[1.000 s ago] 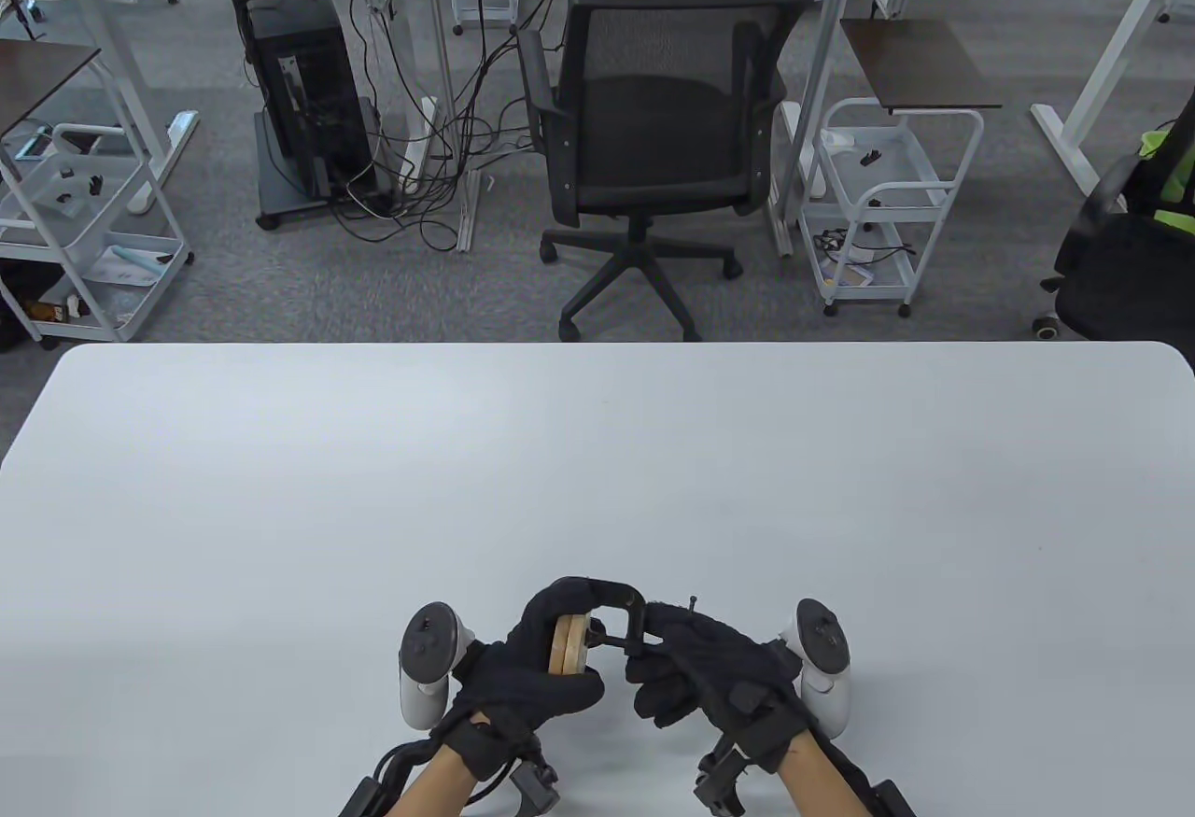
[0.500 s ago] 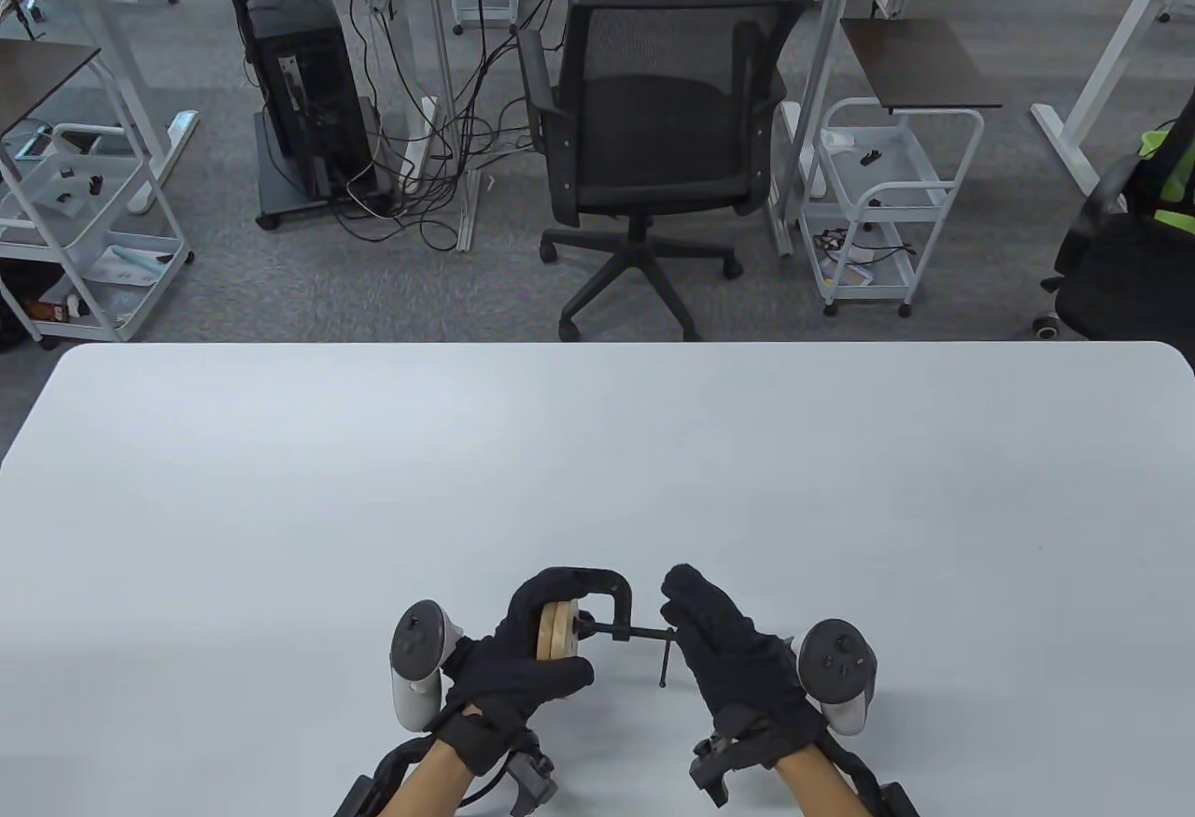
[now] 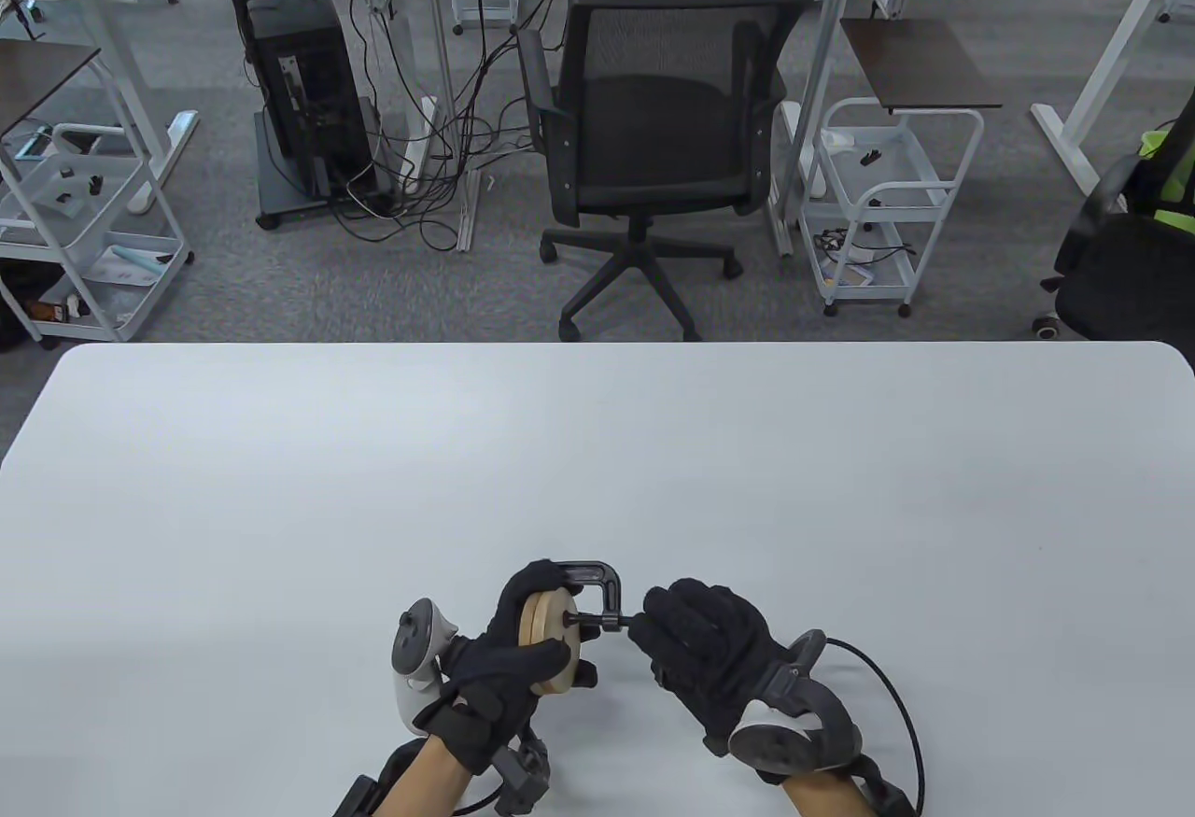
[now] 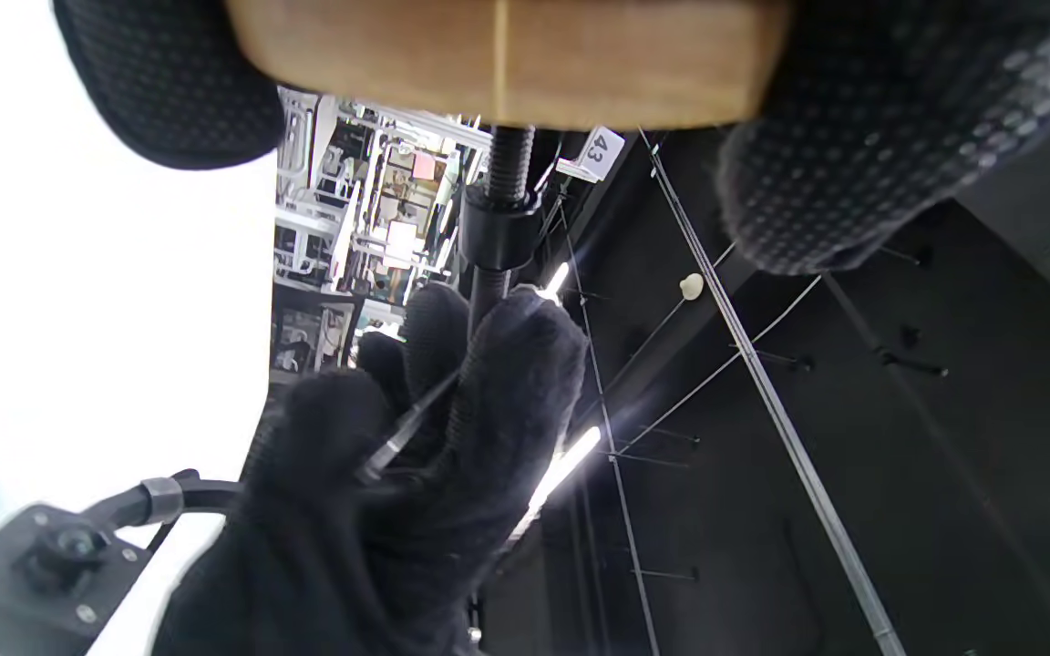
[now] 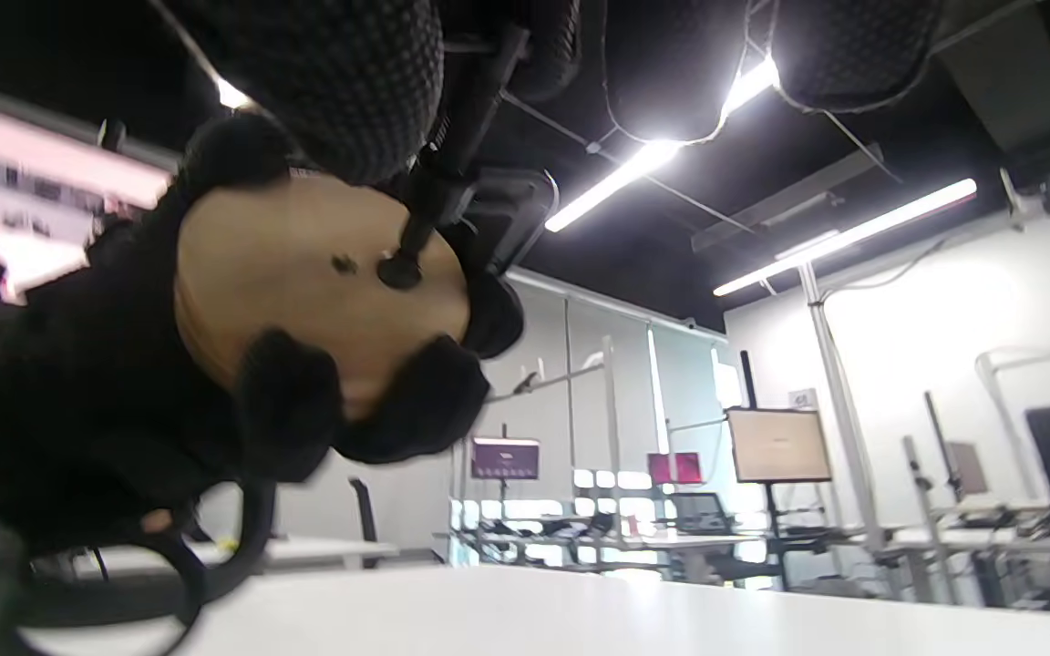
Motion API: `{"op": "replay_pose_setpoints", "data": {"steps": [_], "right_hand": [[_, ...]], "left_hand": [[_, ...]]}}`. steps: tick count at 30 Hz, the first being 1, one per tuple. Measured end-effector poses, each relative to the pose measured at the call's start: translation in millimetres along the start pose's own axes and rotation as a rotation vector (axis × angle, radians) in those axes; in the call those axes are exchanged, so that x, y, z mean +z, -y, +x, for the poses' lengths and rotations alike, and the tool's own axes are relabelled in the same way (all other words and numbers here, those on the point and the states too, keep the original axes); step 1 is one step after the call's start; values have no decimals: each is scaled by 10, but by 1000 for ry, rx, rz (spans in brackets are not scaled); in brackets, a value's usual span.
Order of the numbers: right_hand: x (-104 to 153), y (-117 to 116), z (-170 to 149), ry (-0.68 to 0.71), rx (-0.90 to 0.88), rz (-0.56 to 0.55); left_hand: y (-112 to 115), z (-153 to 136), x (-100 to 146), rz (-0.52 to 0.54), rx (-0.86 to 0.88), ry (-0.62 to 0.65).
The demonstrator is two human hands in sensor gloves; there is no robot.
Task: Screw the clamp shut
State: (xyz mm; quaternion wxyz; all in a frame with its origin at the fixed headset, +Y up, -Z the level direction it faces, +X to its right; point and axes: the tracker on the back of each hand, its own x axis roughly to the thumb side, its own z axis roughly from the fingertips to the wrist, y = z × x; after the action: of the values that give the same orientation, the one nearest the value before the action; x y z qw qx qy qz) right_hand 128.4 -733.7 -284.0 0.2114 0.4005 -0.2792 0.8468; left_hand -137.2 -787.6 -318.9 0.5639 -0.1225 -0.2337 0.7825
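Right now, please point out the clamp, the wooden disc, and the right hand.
clamp (image 3: 605, 589): table view, on its black frame's bend.
wooden disc (image 3: 549, 619): table view, on its flat face.
right hand (image 3: 709, 658): table view, on the glove's back.

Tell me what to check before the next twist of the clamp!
1. Left hand holds the wooden discs: ok.
2. Discs sit inside the clamp: ok.
3. Screw tip touches the disc face: ok.
4. Right hand grips the screw's handle bar: ok.
5. Screw fully tight: cannot tell.
6. Clamp lifted off the table: cannot tell.
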Motion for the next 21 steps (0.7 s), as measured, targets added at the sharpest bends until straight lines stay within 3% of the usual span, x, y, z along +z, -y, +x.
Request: {"op": "replay_pose_setpoints", "data": {"steps": [8,11,13,19,21], "right_hand": [[15,56,-143,-201,-306,-95],[18,100,-164,-238,-262,-144],[29,101,-188,-277,-288,-151],[54,3,-289,-459,-602,-143],[53,-15,-302,-496,-602,-118]], "left_hand": [[82,71,4,9,-166,42],[151,127,2,-5,-279,75],[184,146,5,-5,-297,84],[194,163,7,-42,-347,87],[186,167,6,-47,-383,88]]}}
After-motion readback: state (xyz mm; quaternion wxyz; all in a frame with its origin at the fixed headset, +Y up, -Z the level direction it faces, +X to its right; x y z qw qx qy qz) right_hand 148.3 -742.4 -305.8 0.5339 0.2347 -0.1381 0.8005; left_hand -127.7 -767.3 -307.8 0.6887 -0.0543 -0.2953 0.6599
